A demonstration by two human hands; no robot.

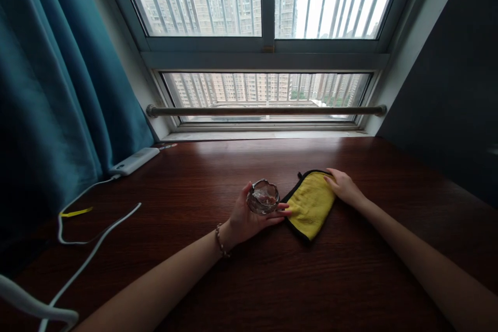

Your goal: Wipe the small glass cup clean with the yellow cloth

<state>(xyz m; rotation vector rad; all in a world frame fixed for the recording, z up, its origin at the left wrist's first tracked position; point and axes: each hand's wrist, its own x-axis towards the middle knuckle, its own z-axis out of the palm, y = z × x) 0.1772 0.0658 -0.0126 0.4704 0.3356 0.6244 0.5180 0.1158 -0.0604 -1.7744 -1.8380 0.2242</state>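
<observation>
A small clear glass bowl (263,198) with a wavy rim rests in my left hand (249,218). The thumb lies along its left side, and the fingers reach out under it to the right. Just right of the bowl lies a folded yellow cloth (312,202) with black edging and a small black loop. My left fingertips are at the cloth's left edge; whether they touch it I cannot tell. At the cloth's upper right corner, my right hand (344,187) grips it between thumb and fingers. A bead bracelet (221,241) circles my left wrist.
The dark red-brown wooden surface (218,285) runs back to a window with a metal bar (268,111) across it. On the left are a white power strip (136,161), white cables (93,254), a yellow strip (77,212) and a blue curtain (78,78). A dark wall stands at right.
</observation>
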